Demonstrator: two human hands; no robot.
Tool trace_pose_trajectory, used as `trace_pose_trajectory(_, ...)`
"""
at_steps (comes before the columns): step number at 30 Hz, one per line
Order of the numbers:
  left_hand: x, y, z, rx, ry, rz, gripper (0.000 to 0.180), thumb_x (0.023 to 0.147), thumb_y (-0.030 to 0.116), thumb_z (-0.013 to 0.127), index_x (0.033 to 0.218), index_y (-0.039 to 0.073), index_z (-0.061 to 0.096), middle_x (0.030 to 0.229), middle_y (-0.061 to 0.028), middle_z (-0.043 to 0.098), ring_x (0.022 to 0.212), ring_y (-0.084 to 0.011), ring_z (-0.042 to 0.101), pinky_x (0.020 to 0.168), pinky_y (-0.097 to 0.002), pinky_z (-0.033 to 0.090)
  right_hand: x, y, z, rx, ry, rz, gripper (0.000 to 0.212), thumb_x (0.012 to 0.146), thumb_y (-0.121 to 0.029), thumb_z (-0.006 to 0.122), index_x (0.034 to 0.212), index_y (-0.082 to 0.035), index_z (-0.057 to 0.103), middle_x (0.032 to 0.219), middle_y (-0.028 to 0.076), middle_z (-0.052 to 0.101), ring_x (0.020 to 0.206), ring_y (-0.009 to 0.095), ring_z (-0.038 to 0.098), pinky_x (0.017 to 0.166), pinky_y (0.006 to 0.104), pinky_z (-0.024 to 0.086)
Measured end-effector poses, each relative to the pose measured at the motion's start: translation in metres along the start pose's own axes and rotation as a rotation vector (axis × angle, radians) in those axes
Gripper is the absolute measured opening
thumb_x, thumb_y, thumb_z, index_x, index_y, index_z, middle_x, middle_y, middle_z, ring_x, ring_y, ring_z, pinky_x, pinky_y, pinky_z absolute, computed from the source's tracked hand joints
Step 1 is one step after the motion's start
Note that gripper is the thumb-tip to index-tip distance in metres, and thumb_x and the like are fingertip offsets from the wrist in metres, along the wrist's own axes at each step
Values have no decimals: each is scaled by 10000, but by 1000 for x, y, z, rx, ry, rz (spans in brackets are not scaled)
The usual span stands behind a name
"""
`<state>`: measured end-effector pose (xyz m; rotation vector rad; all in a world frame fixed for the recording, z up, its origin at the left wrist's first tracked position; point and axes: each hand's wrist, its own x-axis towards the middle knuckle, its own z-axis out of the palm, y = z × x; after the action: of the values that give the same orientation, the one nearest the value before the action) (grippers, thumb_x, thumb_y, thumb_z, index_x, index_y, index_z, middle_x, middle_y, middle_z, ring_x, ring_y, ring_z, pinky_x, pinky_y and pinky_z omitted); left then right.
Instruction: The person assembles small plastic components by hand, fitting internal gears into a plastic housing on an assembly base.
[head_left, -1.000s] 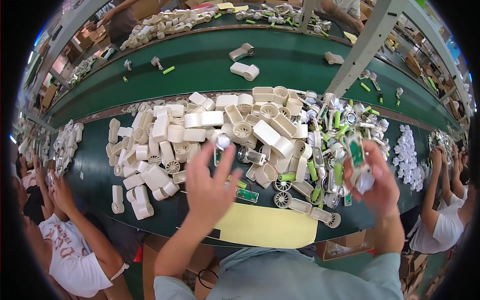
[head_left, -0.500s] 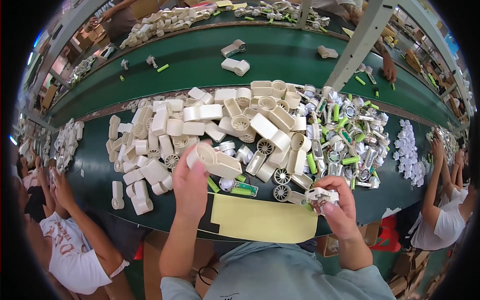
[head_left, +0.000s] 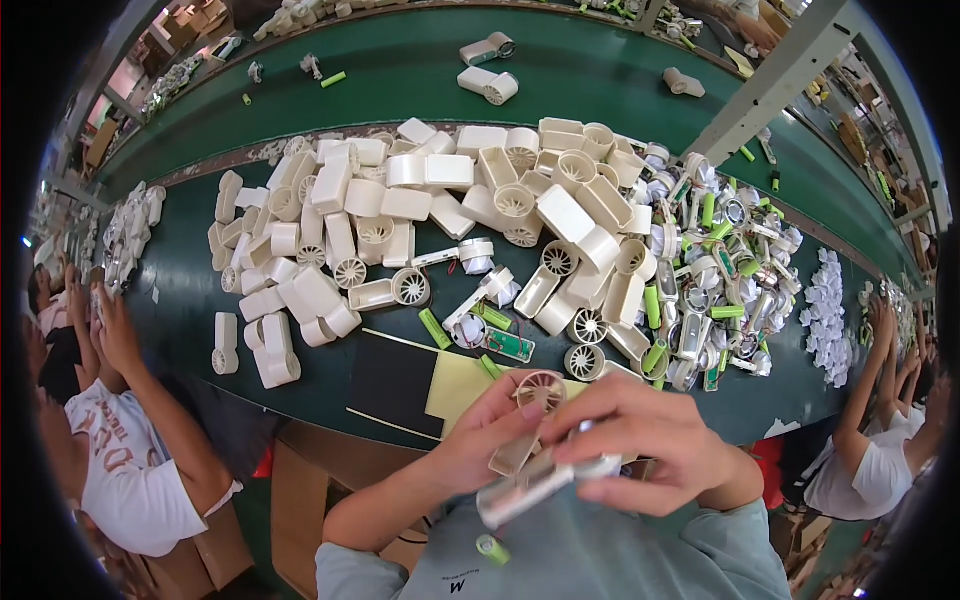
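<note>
Close to my body, my left hand (head_left: 480,430) grips a cream plastic fan shell (head_left: 541,388), its round grille facing up. My right hand (head_left: 645,440) holds a long whitish fan inner assembly (head_left: 525,492) just beside the shell, blurred by motion. Below them hangs a green battery cell (head_left: 492,549); its connection to the assembly cannot be made out. Just beyond my hands lie a loose fan assembly (head_left: 468,328) with a green circuit board (head_left: 508,345) and another green battery (head_left: 434,328). A yellow sheet (head_left: 455,385) is partly covered by my hands.
Many cream fan shells (head_left: 405,172) are heaped across the bench. To their right lies a pile of wired assemblies with batteries (head_left: 715,270), then small white pieces (head_left: 826,320). A green conveyor (head_left: 400,80) and a metal post (head_left: 770,75) stand beyond. Co-workers (head_left: 150,460) sit on both sides.
Both hands have come together and drawn closer to my body, bringing the shell and the fan assembly side by side. The view has shifted, and a black patch beside the yellow sheet shows more.
</note>
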<state>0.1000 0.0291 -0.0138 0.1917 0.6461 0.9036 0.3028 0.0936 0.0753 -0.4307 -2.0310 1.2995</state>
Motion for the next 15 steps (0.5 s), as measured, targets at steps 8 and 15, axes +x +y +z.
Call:
trace_pose_trajectory(8, -9, 10, -24, 31, -332, -142, 661, 1119, 471, 323, 1649, 108, 167, 1090, -101, 611, 721, -137, 596, 526, -244, 477, -21, 20, 6, -335, 256, 121, 282, 825, 18, 711, 1107, 0, 720, 1259, 236, 610, 962, 257, 668, 776, 325, 553)
trace_pose_trajectory(15, -33, 23, -24, 469, -318, -33, 702, 1117, 250, 425, 1664, 102, 11, 1241, -86, 561, 761, -100, 461, 664, -266, 466, -25, 28, 4, -408, 274, 108, 283, 803, 28, 688, 1083, -1, 718, 1257, 256, 599, 983, 280, 663, 779, 324, 550)
